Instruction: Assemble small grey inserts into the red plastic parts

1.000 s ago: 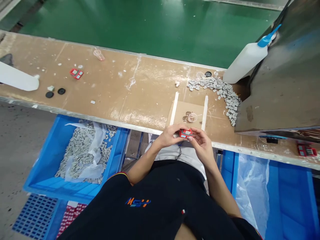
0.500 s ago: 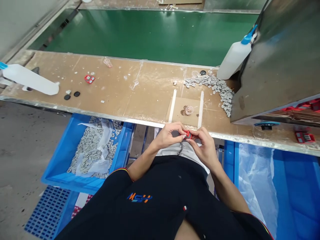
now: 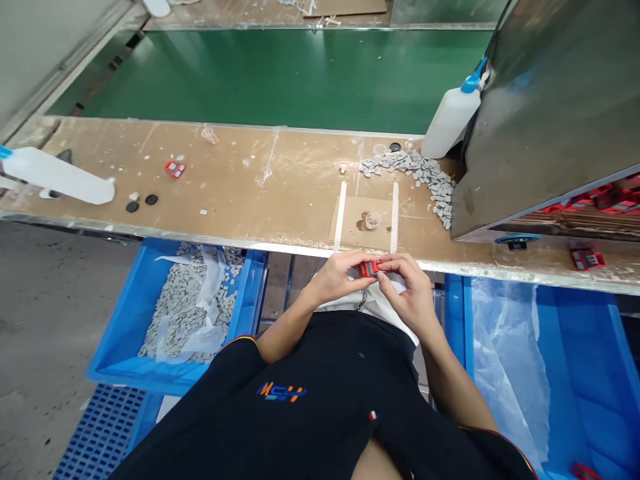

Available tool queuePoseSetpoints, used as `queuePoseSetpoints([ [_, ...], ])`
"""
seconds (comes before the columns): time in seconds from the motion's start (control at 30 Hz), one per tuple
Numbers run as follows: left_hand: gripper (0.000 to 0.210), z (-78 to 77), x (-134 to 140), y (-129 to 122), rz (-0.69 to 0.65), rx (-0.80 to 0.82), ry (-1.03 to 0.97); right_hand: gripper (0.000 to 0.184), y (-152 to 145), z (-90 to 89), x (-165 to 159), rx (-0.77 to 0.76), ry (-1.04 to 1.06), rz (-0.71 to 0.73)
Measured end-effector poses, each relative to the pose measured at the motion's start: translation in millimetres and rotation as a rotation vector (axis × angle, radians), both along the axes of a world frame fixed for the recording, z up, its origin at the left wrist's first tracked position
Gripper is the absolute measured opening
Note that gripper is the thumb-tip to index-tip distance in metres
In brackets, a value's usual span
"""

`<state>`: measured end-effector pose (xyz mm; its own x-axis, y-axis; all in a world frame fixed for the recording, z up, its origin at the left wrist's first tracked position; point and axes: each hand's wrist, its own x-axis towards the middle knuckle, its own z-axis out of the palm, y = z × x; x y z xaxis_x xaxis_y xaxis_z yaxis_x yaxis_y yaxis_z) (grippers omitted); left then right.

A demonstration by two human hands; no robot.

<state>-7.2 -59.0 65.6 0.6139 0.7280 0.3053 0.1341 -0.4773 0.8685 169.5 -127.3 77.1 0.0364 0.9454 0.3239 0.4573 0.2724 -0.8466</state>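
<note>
Between both hands, just off the front edge of the bench, is a small red plastic part [image 3: 369, 269] with a grey piece set in it. My left hand [image 3: 339, 277] pinches it from the left, thumb below and fingers above. From the right, my right hand [image 3: 407, 287] grips its other end between thumb and fingertips. Beyond the hands lies a taped cardboard pad [image 3: 377, 239] with a clear ring-like piece on it. A curved pile of small grey tiles [image 3: 425, 172] sits to the right of the pad.
White bottles stand at right [image 3: 450, 120] and lie at left [image 3: 60, 177]. Another red part [image 3: 175, 169] rests on the bench [image 3: 240, 200]. A blue bin [image 3: 113, 340] of grey pieces is below left; a plastic-lined blue bin [image 3: 580, 347] is below right. A metal box [image 3: 540, 120] stands at right.
The red part has turned in my fingers, so its grey piece shows more clearly. Both hands still hold it. The view has shifted slightly, and something red now shows in the right bin.
</note>
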Motion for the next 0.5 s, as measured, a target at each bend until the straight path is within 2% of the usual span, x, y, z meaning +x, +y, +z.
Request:
queuePoseSetpoints([
  [0.13, 0.028, 5.8, -3, 14, -0.076, -0.021, 0.037, 0.003, 7, 9.8, 5, -0.03, -0.089, 0.034],
  [0.33, 0.029, 15.0, -7, 25, -0.139, -0.01, 0.095, 0.018, 17, 7.3, -5, -0.002, -0.084, 0.013],
  [0.5, 0.037, 26.0, -10, 35, -0.166, -0.063, 0.2, 0.013, 19, 6.3, -5, 0.035, -0.043, -0.005],
])
